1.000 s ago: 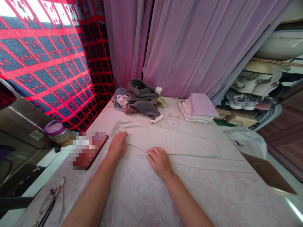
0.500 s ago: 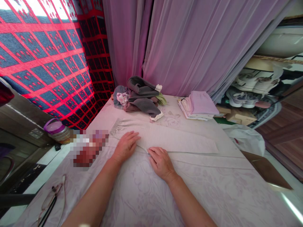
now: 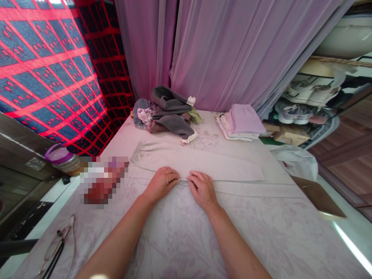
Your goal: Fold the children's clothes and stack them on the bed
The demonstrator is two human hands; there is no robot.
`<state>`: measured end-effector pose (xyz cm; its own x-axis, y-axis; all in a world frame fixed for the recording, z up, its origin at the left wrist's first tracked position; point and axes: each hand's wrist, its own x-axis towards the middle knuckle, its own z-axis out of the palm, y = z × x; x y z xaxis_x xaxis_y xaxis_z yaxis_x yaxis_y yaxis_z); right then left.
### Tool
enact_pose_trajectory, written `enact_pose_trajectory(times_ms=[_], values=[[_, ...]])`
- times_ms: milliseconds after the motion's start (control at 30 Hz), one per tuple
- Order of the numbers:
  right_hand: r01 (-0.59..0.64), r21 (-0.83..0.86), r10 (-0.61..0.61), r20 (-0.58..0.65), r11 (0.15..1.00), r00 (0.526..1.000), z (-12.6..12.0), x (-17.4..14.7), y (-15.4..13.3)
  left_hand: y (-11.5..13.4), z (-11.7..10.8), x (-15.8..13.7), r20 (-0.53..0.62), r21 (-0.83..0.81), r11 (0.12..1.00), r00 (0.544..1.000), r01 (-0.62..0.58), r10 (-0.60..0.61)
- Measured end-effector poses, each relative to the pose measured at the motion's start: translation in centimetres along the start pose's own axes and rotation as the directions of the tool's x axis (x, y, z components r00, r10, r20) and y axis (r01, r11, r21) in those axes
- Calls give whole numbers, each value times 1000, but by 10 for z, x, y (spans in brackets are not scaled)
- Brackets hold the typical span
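Note:
A pair of pale striped pants (image 3: 221,164) lies flat, folded lengthwise, its gathered elastic waistband at the left. My left hand (image 3: 162,184) is closed, fingertips pinching the near edge of the pants around the crotch. Close beside it on the right, my right hand (image 3: 202,190) has its fingers together on the same near edge, thumb tucked below. A small bit of the edge shows raised between the two hands. The fabric under the fingertips is hidden.
Behind the pants lie a rumpled heap of dark clothes (image 3: 170,110) and a folded pink stack (image 3: 245,120). Eyeglasses (image 3: 55,248) with a pale cable rest at the front left. A purple-lidded jar (image 3: 59,157) stands beyond the left edge; shoes (image 3: 293,110) sit on a rack at right.
My left hand has moved right from on top of the pants to their near edge, its fingers closing there. My right hand has shifted slightly right. The view has tilted a little.

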<state>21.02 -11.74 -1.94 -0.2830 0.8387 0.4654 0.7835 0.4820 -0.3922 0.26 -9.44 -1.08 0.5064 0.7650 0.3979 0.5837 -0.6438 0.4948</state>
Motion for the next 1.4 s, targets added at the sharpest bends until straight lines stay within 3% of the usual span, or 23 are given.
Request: enact_pose_trajectory(times_ms=[300,500,733,833,1100,1267,1400], values=[[-57,-49,62,106,997,992,-12,8,13,1,-4,-1,33,-13,1000,999,-20,20],[-237,-249,280,157,939,947,-19,67,48,0,-3,-1,17,-2,999,999,-39,39],[-250,-331,345,267,910,900,-10,120,68,-1,-3,-1,7,-3,999,999,-47,47],[-271,-333,361,248,903,899,-7,124,69,-2,-2,-1,7,-1,999,999,-46,46],[-224,-282,268,125,933,955,-5,118,68,-1,-2,-1,6,-3,999,999,-37,37],[-244,-321,281,73,915,957,-2,123,65,0,-3,-1,15,-1,1000,1000,-27,27],[-239,-344,291,109,908,950,5,122,65,1,-4,0,20,2,1000,1000,-22,22]])
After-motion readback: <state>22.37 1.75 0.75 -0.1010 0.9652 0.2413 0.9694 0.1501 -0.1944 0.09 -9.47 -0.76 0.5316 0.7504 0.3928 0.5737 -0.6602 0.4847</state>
